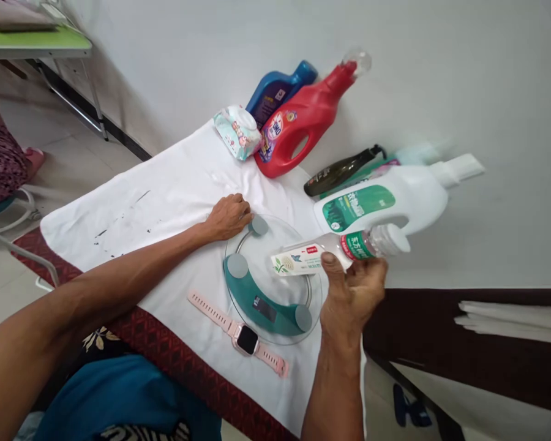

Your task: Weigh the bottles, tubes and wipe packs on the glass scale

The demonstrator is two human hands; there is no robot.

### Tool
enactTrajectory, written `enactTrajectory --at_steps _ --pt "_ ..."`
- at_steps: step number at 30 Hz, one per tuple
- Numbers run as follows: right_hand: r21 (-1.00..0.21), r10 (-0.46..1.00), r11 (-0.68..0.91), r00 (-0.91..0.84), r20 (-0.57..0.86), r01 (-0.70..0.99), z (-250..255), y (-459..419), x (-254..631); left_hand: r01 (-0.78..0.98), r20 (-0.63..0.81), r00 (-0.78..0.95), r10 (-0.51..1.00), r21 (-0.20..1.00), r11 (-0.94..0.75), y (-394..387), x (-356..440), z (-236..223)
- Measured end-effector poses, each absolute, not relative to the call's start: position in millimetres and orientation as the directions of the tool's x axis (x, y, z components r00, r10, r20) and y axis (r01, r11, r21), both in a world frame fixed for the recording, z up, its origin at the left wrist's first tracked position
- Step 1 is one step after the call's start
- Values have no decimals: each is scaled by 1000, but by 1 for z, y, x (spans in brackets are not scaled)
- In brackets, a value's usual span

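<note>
My right hand point(356, 294) is closed around a clear plastic bottle point(333, 251) with a white, red and green label and a white cap. It tilts nearly sideways above a round glass scale point(245, 297), its base end over the glass. The scale has a teal curved band, grey round pads and a small lit display. Near the scale's far left rim, my left hand point(229, 217) rests on the white cloth, fingers curled in and nothing visible in them. A pink-strapped smartwatch point(247, 339) lies flat on the cloth just in front of the scale.
Along the wall stand a wipes pack point(239, 133), a blue bottle point(275, 92), a red detergent bottle point(298, 122), a dark pump bottle point(340, 171) and a large white detergent jug point(386, 199). A green table point(37, 40) and a seated person's patterned clothing point(0, 156) are at left.
</note>
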State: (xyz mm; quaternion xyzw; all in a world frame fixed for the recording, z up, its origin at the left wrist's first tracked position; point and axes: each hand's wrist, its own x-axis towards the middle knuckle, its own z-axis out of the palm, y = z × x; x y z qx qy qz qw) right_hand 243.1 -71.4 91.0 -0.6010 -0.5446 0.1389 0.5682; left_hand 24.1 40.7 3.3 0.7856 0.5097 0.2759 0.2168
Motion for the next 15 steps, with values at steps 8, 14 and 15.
enactTrajectory --at_steps 8,14,15 --pt "-830 763 200 449 465 521 91 -47 223 700 185 339 922 606 -379 36 24 8" --pt "-771 735 401 328 593 494 115 36 189 692 179 350 920 612 -383 37 24 7" --pt "-770 749 416 298 592 484 113 56 182 692 178 350 920 613 -382 37 24 7"
